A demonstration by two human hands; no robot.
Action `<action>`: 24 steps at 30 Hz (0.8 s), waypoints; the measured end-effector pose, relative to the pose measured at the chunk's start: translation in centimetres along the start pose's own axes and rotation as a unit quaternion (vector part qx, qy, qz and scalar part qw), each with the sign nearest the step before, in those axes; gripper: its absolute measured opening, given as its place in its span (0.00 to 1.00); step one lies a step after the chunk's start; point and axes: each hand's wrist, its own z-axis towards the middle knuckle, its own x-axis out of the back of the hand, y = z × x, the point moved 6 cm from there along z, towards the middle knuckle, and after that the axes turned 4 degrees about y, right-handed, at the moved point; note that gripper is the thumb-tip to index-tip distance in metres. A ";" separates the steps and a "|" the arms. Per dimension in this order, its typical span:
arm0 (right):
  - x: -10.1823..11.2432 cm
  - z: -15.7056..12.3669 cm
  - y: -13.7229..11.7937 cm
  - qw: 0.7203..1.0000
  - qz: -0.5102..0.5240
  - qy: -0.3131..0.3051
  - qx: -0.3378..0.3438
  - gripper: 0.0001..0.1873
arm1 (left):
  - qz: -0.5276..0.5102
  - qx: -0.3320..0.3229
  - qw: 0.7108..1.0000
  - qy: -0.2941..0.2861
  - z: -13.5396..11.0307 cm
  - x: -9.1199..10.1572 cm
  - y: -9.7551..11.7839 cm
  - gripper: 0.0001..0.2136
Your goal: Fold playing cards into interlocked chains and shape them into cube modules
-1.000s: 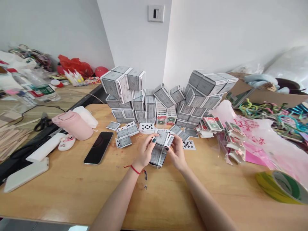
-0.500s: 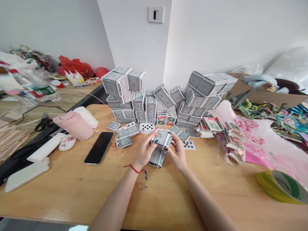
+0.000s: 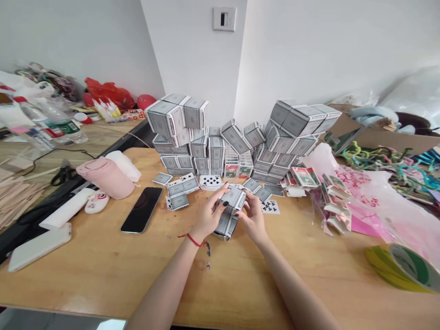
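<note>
Between my hands is a block of folded playing cards [image 3: 233,198] with grey patterned backs. My left hand [image 3: 210,214] grips its left side, with the thumb on the near face. On the right side my right hand [image 3: 253,219] holds it, fingers behind and thumb in front. Directly below it a second card block [image 3: 226,223] stands on the table; whether the two are joined I cannot tell. Loose folded cards [image 3: 178,200] lie to the left, and a ten-like spade card [image 3: 210,181] lies face up behind. More cards [image 3: 271,206] lie to the right.
Stacked card blocks [image 3: 177,119] rise at the back left, others [image 3: 292,123] at the back right. A phone [image 3: 142,210] and a pink pouch-like roll [image 3: 106,178] lie left. Opened card boxes [image 3: 335,201], plastic bags [image 3: 378,188] and a tape roll [image 3: 400,268] are at the right.
Both hands keep hold of the card block with barely any movement. The whole view has shifted very slightly.
</note>
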 end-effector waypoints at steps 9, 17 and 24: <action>-0.3 0.1 1.2 0.998 0.044 -0.018 -0.033 0.35 | -0.016 0.015 1.000 0.003 -0.1 -0.5 -0.4 0.17; -0.8 0.4 1.0 0.991 0.036 -0.109 -0.072 0.39 | -0.062 0.030 0.996 0.051 0.0 -0.5 -0.9 0.17; -1.1 -0.1 0.8 0.994 0.046 -0.092 -0.041 0.34 | -0.085 0.057 0.992 0.081 -0.2 -0.4 -0.9 0.19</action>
